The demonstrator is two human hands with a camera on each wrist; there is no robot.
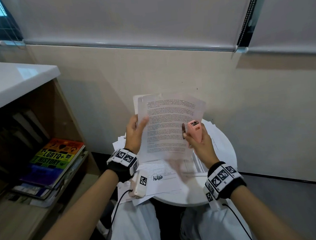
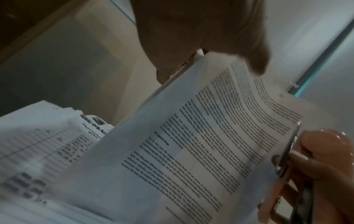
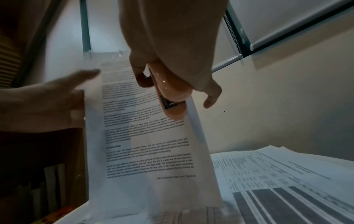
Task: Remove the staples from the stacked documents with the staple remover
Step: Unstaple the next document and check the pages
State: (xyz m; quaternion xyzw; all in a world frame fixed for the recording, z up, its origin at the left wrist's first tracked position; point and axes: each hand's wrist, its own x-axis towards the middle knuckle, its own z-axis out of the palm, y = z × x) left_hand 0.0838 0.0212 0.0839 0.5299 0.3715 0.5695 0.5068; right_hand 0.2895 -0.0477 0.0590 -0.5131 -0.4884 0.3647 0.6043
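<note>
Pink staple remover (image 1: 194, 131) gripped in right hand (image 1: 200, 145); printed document (image 1: 170, 126) pinched by left hand (image 1: 134, 134).

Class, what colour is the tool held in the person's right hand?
Pink; the staple remover in the right hand shows best in the head view.

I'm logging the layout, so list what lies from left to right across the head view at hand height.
Rainbow-covered book on the shelf → left hand gripping the document's left edge → held document → pink staple remover in the right hand → white round table.
</note>
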